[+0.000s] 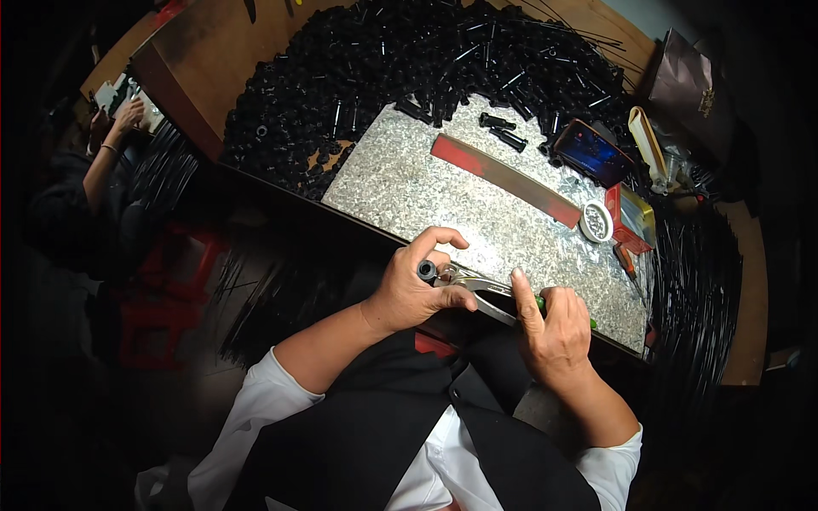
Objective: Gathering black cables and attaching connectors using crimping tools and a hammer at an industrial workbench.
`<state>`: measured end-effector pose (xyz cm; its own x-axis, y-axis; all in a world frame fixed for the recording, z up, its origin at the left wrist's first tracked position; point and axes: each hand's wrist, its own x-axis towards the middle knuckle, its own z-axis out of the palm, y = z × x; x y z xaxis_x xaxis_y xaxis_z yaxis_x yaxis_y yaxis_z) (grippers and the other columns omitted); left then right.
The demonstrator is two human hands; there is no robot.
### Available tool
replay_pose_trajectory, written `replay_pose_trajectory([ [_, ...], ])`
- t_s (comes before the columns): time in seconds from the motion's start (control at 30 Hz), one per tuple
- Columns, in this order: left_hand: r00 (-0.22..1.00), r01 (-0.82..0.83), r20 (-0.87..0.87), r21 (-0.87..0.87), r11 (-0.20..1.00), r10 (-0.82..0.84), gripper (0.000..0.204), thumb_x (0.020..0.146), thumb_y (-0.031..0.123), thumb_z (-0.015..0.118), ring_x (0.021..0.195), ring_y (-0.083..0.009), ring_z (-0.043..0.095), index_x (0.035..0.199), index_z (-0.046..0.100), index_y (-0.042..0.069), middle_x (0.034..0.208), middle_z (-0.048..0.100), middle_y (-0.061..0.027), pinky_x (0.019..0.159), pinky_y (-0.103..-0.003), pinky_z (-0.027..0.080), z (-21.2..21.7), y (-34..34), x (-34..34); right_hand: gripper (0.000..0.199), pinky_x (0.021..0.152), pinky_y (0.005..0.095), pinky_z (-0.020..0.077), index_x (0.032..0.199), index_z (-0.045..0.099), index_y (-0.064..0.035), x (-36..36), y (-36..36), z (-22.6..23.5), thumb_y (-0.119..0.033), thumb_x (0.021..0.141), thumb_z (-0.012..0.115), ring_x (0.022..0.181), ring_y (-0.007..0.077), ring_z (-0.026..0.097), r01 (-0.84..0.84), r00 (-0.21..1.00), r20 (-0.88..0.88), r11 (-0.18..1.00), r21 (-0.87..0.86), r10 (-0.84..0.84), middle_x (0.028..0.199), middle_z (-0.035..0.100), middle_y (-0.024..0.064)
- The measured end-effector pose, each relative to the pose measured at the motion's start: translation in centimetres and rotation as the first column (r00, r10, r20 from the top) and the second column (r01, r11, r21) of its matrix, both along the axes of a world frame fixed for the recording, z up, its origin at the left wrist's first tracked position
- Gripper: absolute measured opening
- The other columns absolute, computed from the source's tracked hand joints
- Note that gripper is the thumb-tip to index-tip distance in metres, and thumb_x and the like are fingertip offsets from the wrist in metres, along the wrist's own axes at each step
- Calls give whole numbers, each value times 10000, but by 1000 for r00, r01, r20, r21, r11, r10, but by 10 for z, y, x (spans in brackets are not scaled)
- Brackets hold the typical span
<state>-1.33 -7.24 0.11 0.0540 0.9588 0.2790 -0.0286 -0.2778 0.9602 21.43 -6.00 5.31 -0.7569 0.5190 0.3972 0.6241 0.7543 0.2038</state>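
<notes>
My left hand (400,294) grips a short black tubular part (427,270), its hollow round end facing up, with the index finger curled above it and the thumb stretched to the right. In my right hand (558,332) are metal pliers with green grips (487,288). Their jaws reach into my left hand beside the black part; fingers partly hide whether they bite on it. My right index finger lies out along the handles. Both hands are just over the near edge of a speckled grey work board (383,187).
A large heap of black tubular parts (341,68) covers the far side. On the board are a worn red bar (503,180), a phone (594,153), a white cup (596,222), a red box (630,217) and an orange-handled screwdriver (627,260). Another person's hand (129,113) is at far left.
</notes>
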Motion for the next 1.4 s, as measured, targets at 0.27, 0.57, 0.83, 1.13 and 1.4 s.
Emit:
replay_pose_trajectory([
  [0.27, 1000, -13, -2, -64, 998, 12, 798, 569, 472, 825, 583, -6, 357, 1125, 472, 22, 588, 422, 85, 534, -170, 272, 3, -1, 1, 670, 485, 343, 383, 1326, 498, -86, 0, 0, 13, 21, 671, 588, 565, 226, 465, -9, 1000, 20, 993, -114, 11, 697, 393, 83],
  [0.57, 1000, -19, 20, -122, 992, 22, 855, 528, 525, 815, 602, -17, 346, 1132, 470, 28, 601, 396, 89, 567, -176, 269, 6, 1, 3, 731, 502, 382, 421, 1359, 452, -102, 4, -1, 14, -2, 656, 624, 561, 266, 501, 13, 999, 34, 978, -209, -6, 720, 427, 104],
  [0.83, 1000, -1, 7, -96, 995, 2, 904, 509, 541, 825, 603, -7, 363, 1155, 456, 29, 609, 428, 82, 555, -167, 259, 1, 3, 0, 761, 529, 381, 421, 1385, 423, -143, 2, -3, 21, -29, 673, 663, 606, 264, 509, 38, 999, 8, 901, -432, -39, 748, 436, 106],
  [1.13, 995, 104, 19, -109, 989, -102, 885, 515, 440, 885, 558, 3, 391, 1172, 452, 35, 611, 459, 76, 512, -171, 265, -1, 4, -8, 639, 493, 362, 419, 1342, 494, -213, 9, -6, 40, -64, 741, 652, 576, 234, 507, 22, 999, 51, 913, -407, -2, 719, 413, 94],
  [1.4, 994, 105, -29, -80, 991, -107, 597, 695, 124, 808, 572, 4, 455, 1163, 451, 30, 630, 524, 50, 538, -154, 340, 6, 3, -1, 656, 482, 361, 428, 1376, 451, -171, 3, -14, 36, -58, 754, 626, 555, 232, 513, 29, 997, 83, 919, -394, 4, 706, 401, 92],
])
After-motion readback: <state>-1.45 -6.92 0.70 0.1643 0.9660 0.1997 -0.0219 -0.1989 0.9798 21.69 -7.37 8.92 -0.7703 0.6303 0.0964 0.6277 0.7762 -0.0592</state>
